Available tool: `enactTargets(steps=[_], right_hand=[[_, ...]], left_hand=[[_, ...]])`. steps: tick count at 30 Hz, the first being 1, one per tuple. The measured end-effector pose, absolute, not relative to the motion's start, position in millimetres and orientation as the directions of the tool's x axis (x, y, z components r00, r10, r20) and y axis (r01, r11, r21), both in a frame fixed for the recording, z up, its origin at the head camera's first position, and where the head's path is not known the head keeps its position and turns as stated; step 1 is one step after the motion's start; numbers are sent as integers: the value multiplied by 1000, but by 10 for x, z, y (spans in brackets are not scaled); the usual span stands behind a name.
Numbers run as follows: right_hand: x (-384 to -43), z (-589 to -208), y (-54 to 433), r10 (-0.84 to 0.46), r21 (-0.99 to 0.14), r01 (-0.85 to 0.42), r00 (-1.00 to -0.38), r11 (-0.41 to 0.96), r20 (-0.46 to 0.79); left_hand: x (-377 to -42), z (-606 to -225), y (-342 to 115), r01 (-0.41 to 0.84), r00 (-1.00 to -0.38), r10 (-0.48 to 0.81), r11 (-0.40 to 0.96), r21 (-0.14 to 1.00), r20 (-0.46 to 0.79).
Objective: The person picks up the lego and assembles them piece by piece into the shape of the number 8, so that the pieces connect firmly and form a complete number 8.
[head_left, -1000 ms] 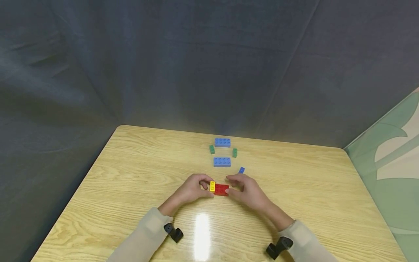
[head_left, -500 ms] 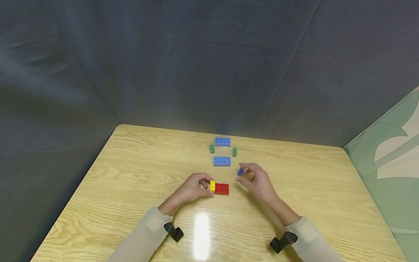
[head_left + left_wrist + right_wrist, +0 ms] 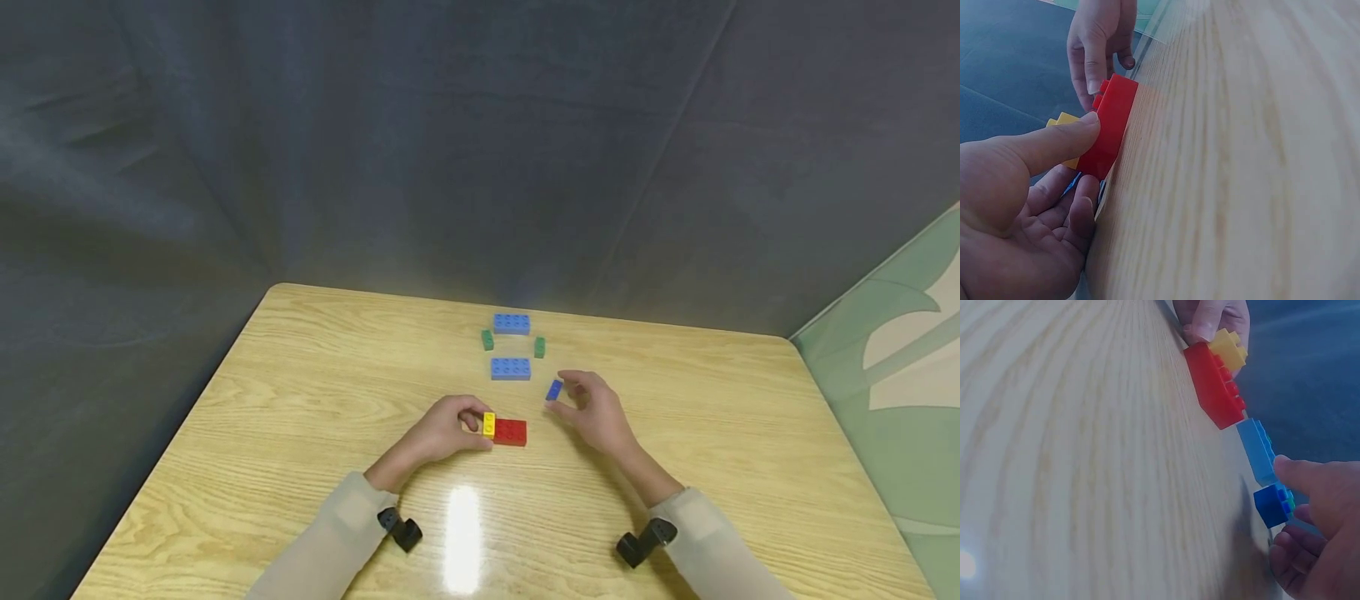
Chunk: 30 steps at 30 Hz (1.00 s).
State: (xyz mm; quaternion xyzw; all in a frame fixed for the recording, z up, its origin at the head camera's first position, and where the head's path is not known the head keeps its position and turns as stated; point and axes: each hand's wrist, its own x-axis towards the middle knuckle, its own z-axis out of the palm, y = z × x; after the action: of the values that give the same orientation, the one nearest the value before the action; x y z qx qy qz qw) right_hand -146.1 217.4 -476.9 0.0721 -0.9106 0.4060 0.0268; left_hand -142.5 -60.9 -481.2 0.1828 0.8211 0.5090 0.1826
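A red brick (image 3: 512,432) lies on the table with a small yellow brick (image 3: 489,425) on its left end. My left hand (image 3: 448,429) pinches that end; in the left wrist view the thumb (image 3: 1063,147) lies against the red side, near the yellow brick. Farther right, a small dark blue brick (image 3: 554,390) sits slanted on the table. My right hand (image 3: 600,412) reaches around it, thumb and fingers on opposite sides. In the right wrist view the thumb (image 3: 1300,475) appears slightly apart from the dark blue brick (image 3: 1270,506).
Two light blue bricks (image 3: 511,368) stand one behind the other toward the back of the table (image 3: 337,367). A small green brick (image 3: 487,340) and another green brick (image 3: 540,347) flank the space between them. Dark cloth (image 3: 450,167) hangs behind the table.
My right hand has moved from the red brick's right end, away and to the right, to the small dark blue brick. The left hand stays on the red and yellow bricks.
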Motion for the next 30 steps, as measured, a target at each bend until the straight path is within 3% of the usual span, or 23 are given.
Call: enactTargets(steps=[30], right_hand=[[-1514,-4851,2089,-64,-728,-99,-995,678,75]], left_hand=[[-1421,-4816,-611,109,-863,488,424,899,-126]])
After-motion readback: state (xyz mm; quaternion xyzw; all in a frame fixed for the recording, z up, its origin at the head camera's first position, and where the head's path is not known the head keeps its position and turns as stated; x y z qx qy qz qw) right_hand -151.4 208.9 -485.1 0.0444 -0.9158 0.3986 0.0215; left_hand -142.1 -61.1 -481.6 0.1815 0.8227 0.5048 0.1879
